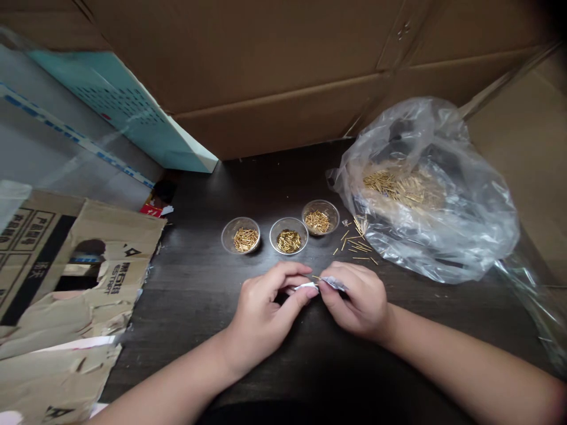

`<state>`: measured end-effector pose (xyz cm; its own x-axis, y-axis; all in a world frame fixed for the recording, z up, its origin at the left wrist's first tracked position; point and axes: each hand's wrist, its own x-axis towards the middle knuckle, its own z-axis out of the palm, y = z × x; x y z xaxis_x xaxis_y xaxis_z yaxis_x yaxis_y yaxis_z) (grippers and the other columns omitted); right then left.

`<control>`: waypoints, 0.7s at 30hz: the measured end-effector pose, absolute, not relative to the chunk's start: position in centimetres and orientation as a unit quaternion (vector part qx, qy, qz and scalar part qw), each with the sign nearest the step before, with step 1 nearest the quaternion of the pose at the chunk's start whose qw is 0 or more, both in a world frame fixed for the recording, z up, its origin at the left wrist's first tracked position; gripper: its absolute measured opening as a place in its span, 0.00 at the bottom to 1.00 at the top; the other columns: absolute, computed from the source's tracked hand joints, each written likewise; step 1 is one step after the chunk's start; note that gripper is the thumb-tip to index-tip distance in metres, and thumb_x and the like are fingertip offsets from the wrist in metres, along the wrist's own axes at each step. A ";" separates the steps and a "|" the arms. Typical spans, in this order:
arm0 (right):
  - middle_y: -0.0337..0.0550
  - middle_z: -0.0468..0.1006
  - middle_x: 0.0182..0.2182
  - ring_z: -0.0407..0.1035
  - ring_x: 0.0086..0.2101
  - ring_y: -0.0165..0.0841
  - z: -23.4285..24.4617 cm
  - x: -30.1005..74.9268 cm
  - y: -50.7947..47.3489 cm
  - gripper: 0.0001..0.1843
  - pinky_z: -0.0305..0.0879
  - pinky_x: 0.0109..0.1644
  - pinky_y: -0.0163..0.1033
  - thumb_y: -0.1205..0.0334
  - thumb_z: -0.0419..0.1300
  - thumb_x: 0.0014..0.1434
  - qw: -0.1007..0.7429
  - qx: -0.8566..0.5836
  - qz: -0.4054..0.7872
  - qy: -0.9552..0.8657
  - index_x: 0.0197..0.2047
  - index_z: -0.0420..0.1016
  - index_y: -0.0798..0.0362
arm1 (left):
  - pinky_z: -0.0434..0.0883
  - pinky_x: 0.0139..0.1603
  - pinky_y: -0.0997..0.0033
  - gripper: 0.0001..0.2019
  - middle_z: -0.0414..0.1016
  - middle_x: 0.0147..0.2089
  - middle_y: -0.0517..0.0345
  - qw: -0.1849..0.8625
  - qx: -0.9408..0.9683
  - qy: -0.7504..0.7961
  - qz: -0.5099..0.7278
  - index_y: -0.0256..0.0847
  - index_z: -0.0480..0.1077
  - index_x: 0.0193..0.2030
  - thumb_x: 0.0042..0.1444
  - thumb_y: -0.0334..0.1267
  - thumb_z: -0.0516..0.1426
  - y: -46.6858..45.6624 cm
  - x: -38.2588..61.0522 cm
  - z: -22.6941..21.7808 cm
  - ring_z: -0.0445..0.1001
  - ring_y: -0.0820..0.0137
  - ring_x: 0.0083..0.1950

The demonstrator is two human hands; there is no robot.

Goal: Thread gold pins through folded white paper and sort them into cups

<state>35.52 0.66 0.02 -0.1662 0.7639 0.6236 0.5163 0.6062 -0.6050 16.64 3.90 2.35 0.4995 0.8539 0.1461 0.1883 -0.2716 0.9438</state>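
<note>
My left hand (266, 307) and my right hand (357, 298) meet at the middle of a dark wooden table (199, 283), both closed in a pinch on a small white scrap of paper or foil (319, 285) held between them. A thin gold pin (315, 277) shows just above the scrap. Beyond my hands stand three small clear cups (240, 235), (289, 235), (320, 217), each holding gold pins. Loose gold pins (357, 242) lie scattered to the right of the cups.
A large clear plastic bag (443, 195) with a heap of gold pins sits at the right. Cardboard boxes (274, 65) wall the back. Torn printed cardboard (66, 277) lies at the left, with a pale blue box (133, 112) behind it.
</note>
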 end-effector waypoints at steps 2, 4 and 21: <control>0.41 0.70 0.27 0.61 0.27 0.28 -0.2 35.7 0.7 0.03 0.59 0.31 0.36 0.73 0.56 0.65 0.481 -0.425 0.116 -0.758 0.39 0.68 0.57 | 0.76 0.40 0.83 0.07 0.81 0.38 0.63 0.485 0.719 0.368 0.337 0.40 0.76 0.45 0.59 0.33 0.64 4.0 16.7 2.4 0.80 0.78 0.36; 0.41 0.70 0.27 0.62 0.27 0.29 -0.4 35.8 0.7 0.03 0.60 0.32 0.36 0.73 0.56 0.65 0.471 -0.423 0.112 -0.766 0.39 0.67 0.57 | 0.73 0.37 0.84 0.03 0.80 0.35 0.63 0.485 0.721 0.376 0.323 0.40 0.78 0.40 0.59 0.34 0.65 4.2 16.8 2.6 0.77 0.80 0.33; 0.43 0.70 0.29 0.62 0.29 0.31 -0.7 36.2 1.1 0.04 0.61 0.34 0.37 0.72 0.55 0.66 0.412 -0.400 0.115 -0.811 0.38 0.67 0.57 | 0.67 0.29 0.81 0.11 0.73 0.28 0.61 0.556 0.714 0.363 0.222 0.35 0.72 0.38 0.68 0.39 0.54 4.6 16.9 2.5 0.70 0.81 0.24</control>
